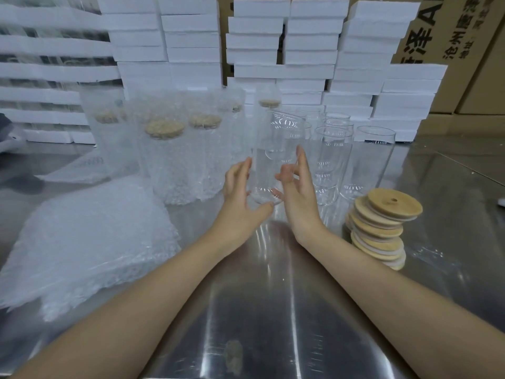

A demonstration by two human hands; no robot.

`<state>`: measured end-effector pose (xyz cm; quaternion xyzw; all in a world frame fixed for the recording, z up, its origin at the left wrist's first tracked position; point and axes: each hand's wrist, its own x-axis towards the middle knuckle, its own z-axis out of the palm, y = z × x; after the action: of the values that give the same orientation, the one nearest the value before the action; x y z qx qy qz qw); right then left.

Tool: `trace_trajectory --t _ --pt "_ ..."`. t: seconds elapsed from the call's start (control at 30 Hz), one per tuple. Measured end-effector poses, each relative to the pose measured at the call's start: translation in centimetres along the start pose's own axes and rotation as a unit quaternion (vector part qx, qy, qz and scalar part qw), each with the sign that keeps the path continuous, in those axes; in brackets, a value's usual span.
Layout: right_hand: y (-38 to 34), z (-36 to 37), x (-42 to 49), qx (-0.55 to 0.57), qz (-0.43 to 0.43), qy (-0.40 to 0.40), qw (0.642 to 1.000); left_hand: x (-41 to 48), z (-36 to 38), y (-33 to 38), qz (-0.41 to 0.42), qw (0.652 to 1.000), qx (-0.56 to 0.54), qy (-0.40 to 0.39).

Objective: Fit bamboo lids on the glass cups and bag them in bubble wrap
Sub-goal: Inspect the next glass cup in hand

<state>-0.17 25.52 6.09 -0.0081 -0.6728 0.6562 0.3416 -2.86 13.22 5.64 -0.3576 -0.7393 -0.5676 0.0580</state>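
- The glass cup point(270, 165) stood nearly upright at mid-worktop, its long axis close to vertical, open mouth up and leaning slightly away to the right.
- Its base perhaps just cleared the steel worktop point(273, 310); the clear glass made that hard to judge.
- The left hand point(239, 195) cradled the cup's lower part, thumb curled under the base, fingers spread up the left wall.
- The right hand point(299, 192) lay against the right wall, index straight, other fingers bent; whether it gripped, I could not tell.
- Empty glasses point(330, 160) stood just behind to the right.
- A leaning stack of bamboo lids point(382, 228) sat right of the right wrist.
- Wrapped, lidded cups point(169, 160) stood behind to the left, near a pile of bubble wrap bags point(90, 242).
- White foam blocks point(308, 36) were stacked behind everything.
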Motion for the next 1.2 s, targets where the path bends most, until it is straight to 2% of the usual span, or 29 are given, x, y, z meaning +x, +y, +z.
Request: trace_trajectory --t 0.1,0.2,0.27,0.4,0.47,0.53,0.63,0.77,1.0,1.2 --pt "-0.2 0.0 -0.3 0.005 -0.008 -0.022 1.0 0.0 0.3 -0.1 -0.044 0.999 0.0 -0.006" --pt "-0.4 -0.1 -0.4 -0.012 -0.042 -0.046 0.998 0.4 0.0 -0.3 -0.075 0.994 -0.069 0.033" --pt "-0.4 -0.3 -0.1 0.001 -0.034 -0.047 0.998 0.6 -0.6 -0.3 -0.088 0.988 -0.114 0.054" --pt "-0.6 -0.2 -0.3 0.053 0.101 -0.096 0.989 0.9 -1.0 -1.0 -0.121 0.975 -0.173 0.076" --pt "-0.5 0.0 -0.5 0.09 0.168 -0.136 0.972 0.8 -1.0 -1.0 -0.118 0.975 -0.178 0.066" --pt "-0.3 0.2 -0.6 0.117 0.196 -0.17 0.958 0.8 -0.9 -0.8 -0.12 0.975 -0.182 0.043" --pt "-0.3 0.3 -0.7 0.119 0.184 -0.165 0.962 1.1 -0.9 -1.2 -0.121 0.976 -0.182 0.021" --pt "-0.5 0.1 -0.8 0.065 0.155 -0.148 0.975 1.0 -1.0 -1.3 -0.14 0.976 -0.164 0.014" --pt "-0.1 0.0 -0.9 -0.024 0.067 -0.126 0.989 0.6 -0.7 -1.0 -0.114 0.987 -0.113 0.012" --pt "0.5 0.1 -0.7 -0.085 0.08 -0.13 0.985 0.3 -0.4 -0.7 -0.11 0.99 -0.092 0.002"
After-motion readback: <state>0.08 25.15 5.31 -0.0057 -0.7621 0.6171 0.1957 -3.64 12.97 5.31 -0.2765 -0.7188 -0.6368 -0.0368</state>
